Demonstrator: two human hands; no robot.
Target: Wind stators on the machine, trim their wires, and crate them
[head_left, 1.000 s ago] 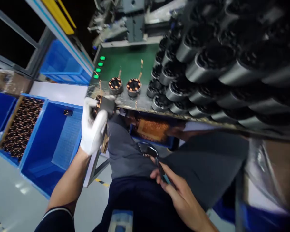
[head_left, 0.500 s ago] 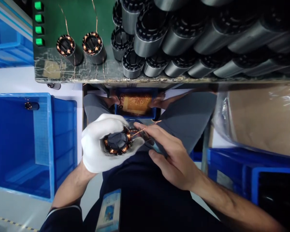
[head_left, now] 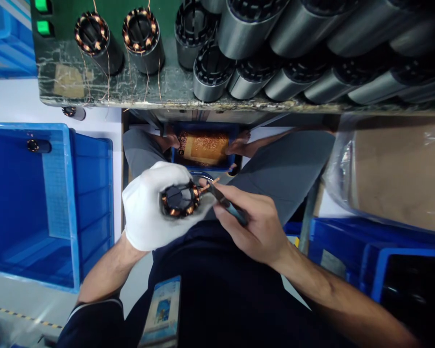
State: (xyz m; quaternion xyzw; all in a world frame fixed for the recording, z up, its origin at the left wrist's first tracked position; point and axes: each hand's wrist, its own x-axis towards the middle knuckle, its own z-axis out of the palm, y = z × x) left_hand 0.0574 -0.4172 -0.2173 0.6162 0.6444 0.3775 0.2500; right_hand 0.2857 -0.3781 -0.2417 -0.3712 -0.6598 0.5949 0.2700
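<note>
White-gloved left hand [head_left: 147,209] clasps black copper-wound cylinder [head_left: 180,198]; bare right hand [head_left: 255,221] pinches teal-handled pliers [head_left: 234,211], perhaps on two-o'clock copper wire [head_left: 205,187]; slipping could nick cylinder.

Illumination is moderate and cool: the left grip [head_left: 148,212], white-gloved, renders brightest, while the dark clothing [head_left: 217,295] and the upper right corner fall into deep shadow. Glare appears on the plastic wrap [head_left: 346,164] at right, the floor [head_left: 25,295] at lower left and the metal cylinders [head_left: 235,36]. Wide-angle distortion tilts objects outward toward the edges; the left grip's lower edge is slightly blurred.
</note>
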